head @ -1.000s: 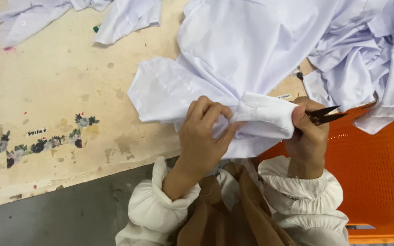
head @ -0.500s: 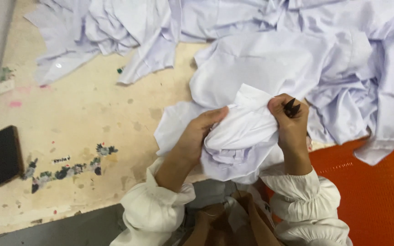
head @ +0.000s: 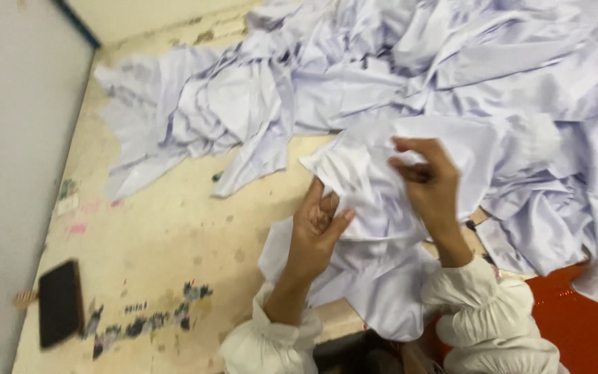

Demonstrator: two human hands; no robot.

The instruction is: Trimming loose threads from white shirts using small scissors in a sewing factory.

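A worn cream table (head: 174, 235) fills most of the frame, its near edge running along the bottom from lower left toward the centre, its left edge meeting a pale wall (head: 8, 173) that takes up the left side. The open stretch of tabletop lies in the left and lower-left part, between the wall and the cloth. Across the whole upper half and down the right side spreads a heap of white garments (head: 410, 76) (crumpled and overlapping, so single pieces are hard to tell apart). In the lower right corner an orange crate (head: 583, 325) shows below the table edge, with cloth hanging over it.

At centre frame, a white garment (head: 368, 208) is bunched up, its lower part draped over the near edge. The left hand (head: 316, 232) grips it from the left, fingers closed into the fabric. The right hand (head: 430, 183), slightly higher and blurred, pinches a fold at the top; whether it also holds anything else cannot be told. The hands are near each other, not touching.

A dark flat brush (head: 60, 303) lies at lower left, close to the wall, beside dark paint marks (head: 147, 322)
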